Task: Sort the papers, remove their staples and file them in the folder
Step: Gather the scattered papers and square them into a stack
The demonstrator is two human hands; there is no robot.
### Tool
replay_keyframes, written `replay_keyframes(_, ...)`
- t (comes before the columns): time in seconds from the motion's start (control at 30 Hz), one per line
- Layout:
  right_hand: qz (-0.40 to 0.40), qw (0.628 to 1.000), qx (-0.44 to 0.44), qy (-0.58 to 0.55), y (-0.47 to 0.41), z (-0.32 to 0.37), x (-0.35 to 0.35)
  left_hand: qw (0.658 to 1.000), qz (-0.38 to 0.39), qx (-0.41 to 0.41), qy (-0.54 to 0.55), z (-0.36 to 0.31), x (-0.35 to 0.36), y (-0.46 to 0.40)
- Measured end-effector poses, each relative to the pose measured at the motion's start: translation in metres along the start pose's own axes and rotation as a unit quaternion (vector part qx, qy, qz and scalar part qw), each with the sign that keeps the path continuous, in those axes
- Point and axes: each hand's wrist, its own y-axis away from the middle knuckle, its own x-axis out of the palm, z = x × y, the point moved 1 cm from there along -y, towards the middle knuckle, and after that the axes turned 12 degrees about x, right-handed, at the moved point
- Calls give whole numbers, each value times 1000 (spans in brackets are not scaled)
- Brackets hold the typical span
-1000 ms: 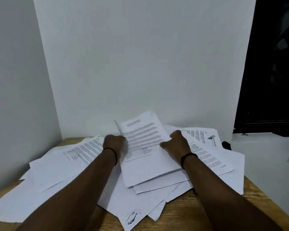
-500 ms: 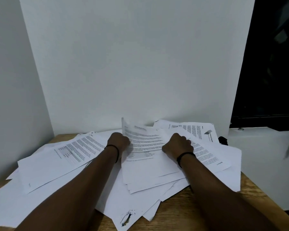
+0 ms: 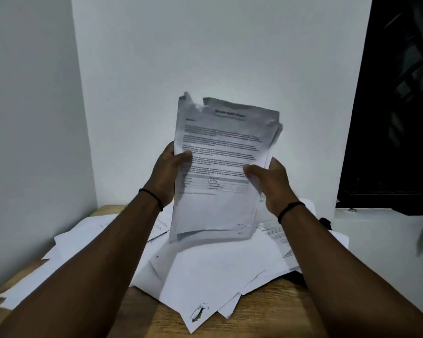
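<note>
Both hands are holding a sheaf (image 3: 217,172) of printed pages upright above the desk (image 3: 266,311), text facing the person. The left hand (image 3: 167,174) is pinching the sheaf's left edge, thumb on the front and fingers behind. The right hand (image 3: 270,181) is pinching the right edge the same way.

The sheaf is looking layered and uneven. Its top left corner is curling and torn-looking, and back pages are fanning out at the upper right and along the bottom. If either pinch is loosening, the rear pages are likely sliding out and dropping into the loose papers (image 3: 205,272) below, mixing sorted with unsorted. Any staple is too small to make out, so pulling pages apart blindly is risking a tear at that weak corner. Limp paper held only by its sides is also tending to buckle in the middle.

The desk is wooden, and overlapping white sheets are covering most of it, some overhanging its front and left edges; 1 near the front is carrying a dark smudge (image 3: 198,313). No folder is showing. White walls (image 3: 205,45) are meeting in a corner behind the desk, and a dark opening (image 3: 401,106) is standing at the right above a pale ledge (image 3: 381,230).
</note>
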Motion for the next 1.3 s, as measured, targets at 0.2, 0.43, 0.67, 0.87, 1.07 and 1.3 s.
replay_keyframes(0.2,-3,999,-34,-4,22,-20,-2,999,-9,-14,-30,25,-5,31)
replay_keyframes(0.43,-10,994,-6,112,27,-82,-9,992,-12,-102,-73,78,-22,57)
replay_keyframes(0.67,-129,929,44,345,-4,-84,3,892,-3,-129,-434,112,-61,35)
replay_keyframes(0.87,-124,764,63,631,-12,-113,5,707,112,-153,-681,134,-100,63)
replay_keyframes(1.07,-102,707,-61,697,-8,-126,44,697,137,-130,-692,143,-111,63)
replay_keyframes(1.3,-15,806,-150,572,-1,-145,78,688,92,-63,-717,140,-108,55)
